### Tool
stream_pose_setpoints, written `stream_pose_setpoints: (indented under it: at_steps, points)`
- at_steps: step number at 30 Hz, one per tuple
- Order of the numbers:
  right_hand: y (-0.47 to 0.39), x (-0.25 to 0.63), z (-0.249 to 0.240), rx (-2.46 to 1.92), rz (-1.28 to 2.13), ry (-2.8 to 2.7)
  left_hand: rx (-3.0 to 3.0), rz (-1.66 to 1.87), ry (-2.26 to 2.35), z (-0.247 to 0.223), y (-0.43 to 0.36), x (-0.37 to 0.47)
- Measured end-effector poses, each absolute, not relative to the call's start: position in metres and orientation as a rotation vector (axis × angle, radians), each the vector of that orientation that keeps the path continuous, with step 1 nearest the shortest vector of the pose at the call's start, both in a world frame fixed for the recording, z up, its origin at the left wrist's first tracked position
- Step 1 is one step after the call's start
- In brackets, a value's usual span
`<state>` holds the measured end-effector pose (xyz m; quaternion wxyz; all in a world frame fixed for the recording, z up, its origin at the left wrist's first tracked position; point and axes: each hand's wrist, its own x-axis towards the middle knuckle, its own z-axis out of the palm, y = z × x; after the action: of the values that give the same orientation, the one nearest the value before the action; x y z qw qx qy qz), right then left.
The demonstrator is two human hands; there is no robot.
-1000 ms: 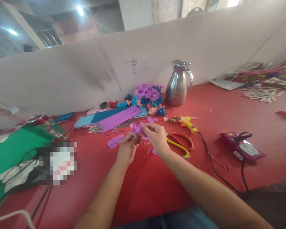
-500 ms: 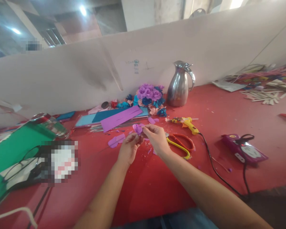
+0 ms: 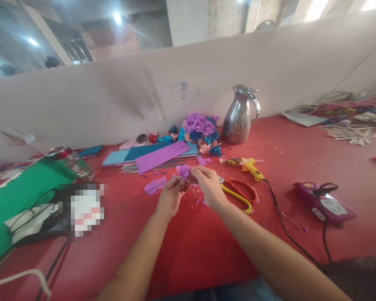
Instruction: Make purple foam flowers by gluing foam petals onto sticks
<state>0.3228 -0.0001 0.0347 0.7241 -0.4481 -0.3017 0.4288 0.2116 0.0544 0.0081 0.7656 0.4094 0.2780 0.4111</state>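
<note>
In the head view, the left hand [image 3: 171, 197] pinches the base of a purple paper flower [image 3: 183, 170] while the right hand [image 3: 210, 186] pinches its right edge, both hands close together above the red surface [image 3: 191, 255]. Loose purple petals [image 3: 155, 185] lie just left of them, scissors [image 3: 248, 205] with red and yellow handles lie to the right, and a yellow glue gun [image 3: 253, 170] lies beyond the scissors, near a bunch of paper flowers [image 3: 198, 125].

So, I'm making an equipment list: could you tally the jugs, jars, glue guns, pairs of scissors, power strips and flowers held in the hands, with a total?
Metal jug: 1
Jar: 1
Glue gun: 1
Scissors: 1 pair
Power strip: 1
Held purple flower: 1
Total: 6
</note>
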Motion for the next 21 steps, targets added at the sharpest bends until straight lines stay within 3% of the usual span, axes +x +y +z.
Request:
stream_pose_setpoints:
  at_steps: [21]
  points:
    - [-0.0043,0.3234,0.0409,-1.051,0.903,-0.762,0.912,0.848,0.588,0.0071,0.0571,0.2066]
